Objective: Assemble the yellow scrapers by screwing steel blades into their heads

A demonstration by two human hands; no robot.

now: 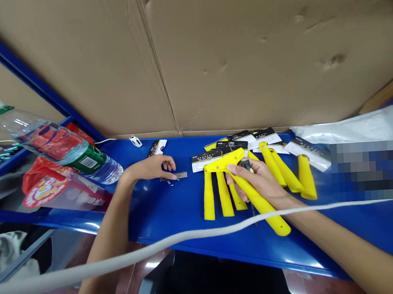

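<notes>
Left hand (155, 167): one, half curled, a gap showing between thumb and forefinger; a digit tip touches a thin metal blade (181, 175) lying on the blue table (174, 219). Whether the hand pinches the blade cannot be told. Small pale pieces (170, 182), too small to identify, lie just beside the blade. Right hand (263, 183): one, closed around a yellow scraper (256, 196), which is raised above the table, its wide head toward the table's middle and its handle slanting down toward the near edge. A black-handled tool (246, 163), partly hidden, also sits in the right hand, its thin shaft pointing downward. Beyond and below the held piece: three yellow handles (208, 197) side by side; to the right, three further yellow handles (306, 178). Printed cards (308, 152), several, overlapping, behind these. Far right: white plastic bag (355, 126). Far left: clear bottle (54, 142), tilted in view, beside a red-topped cup (64, 188). Foreground: pale cable (175, 241), crossing the view.
</notes>
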